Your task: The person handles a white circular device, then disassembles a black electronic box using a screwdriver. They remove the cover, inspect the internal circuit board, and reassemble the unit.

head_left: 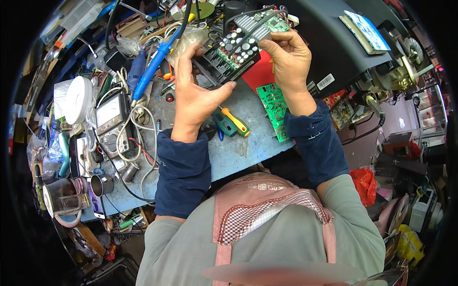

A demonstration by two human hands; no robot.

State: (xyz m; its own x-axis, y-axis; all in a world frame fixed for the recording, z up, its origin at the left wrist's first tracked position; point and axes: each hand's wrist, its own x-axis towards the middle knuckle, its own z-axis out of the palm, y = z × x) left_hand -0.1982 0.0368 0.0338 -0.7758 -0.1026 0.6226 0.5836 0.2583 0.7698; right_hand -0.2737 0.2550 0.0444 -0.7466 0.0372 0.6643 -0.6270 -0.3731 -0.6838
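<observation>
My right hand [292,59] pinches the upper right side of a circuit board [241,46] crowded with round capacitors, beside a ribbed grey heat sink [253,27]. The board sits tilted on a black casing [218,70], held above the bench. My left hand [193,90] is spread at the casing's lower left, thumb and fingers wide apart; whether it touches the casing I cannot tell. Beneath my hands lie a yellow-and-green-handled screwdriver [235,122], a dark green handle [224,124] and a red sheet [254,76]. A bare green circuit board [274,108] lies by my right wrist.
A blue soldering iron [153,69] hangs at the left of my left hand. Further left are a multimeter [110,117], cables, a metal cup [101,184], a phone [97,202] and a glass kettle [67,196]. A large black machine [329,52] stands at the right.
</observation>
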